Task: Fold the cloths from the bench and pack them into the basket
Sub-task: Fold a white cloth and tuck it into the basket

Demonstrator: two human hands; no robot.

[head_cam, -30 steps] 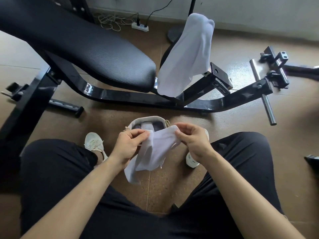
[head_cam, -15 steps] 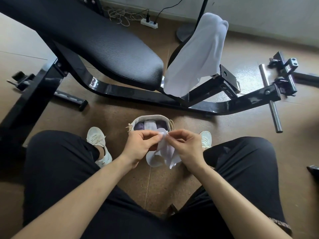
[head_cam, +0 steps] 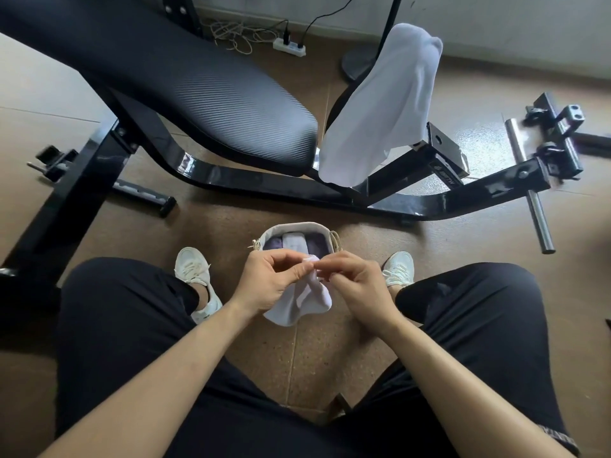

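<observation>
A small white cloth (head_cam: 302,299) hangs doubled between my knees, pinched at its top corners by my left hand (head_cam: 269,284) and my right hand (head_cam: 355,285), whose fingertips meet. Just beyond them on the floor stands a small pale basket (head_cam: 297,227) holding folded purple and white cloths, its near side hidden by my hands. A larger white cloth (head_cam: 380,107) drapes over the far end of the black padded bench (head_cam: 185,84).
The bench's black steel frame (head_cam: 413,206) curves across the floor beyond the basket, with a steel peg (head_cam: 539,219) sticking out at the right. My white shoes (head_cam: 195,276) flank the basket. A power strip (head_cam: 291,47) and cables lie by the wall.
My hands have come together, bringing the cloth's two top corners to meet, so the cloth now hangs narrower and doubled. The view has tilted slightly down.
</observation>
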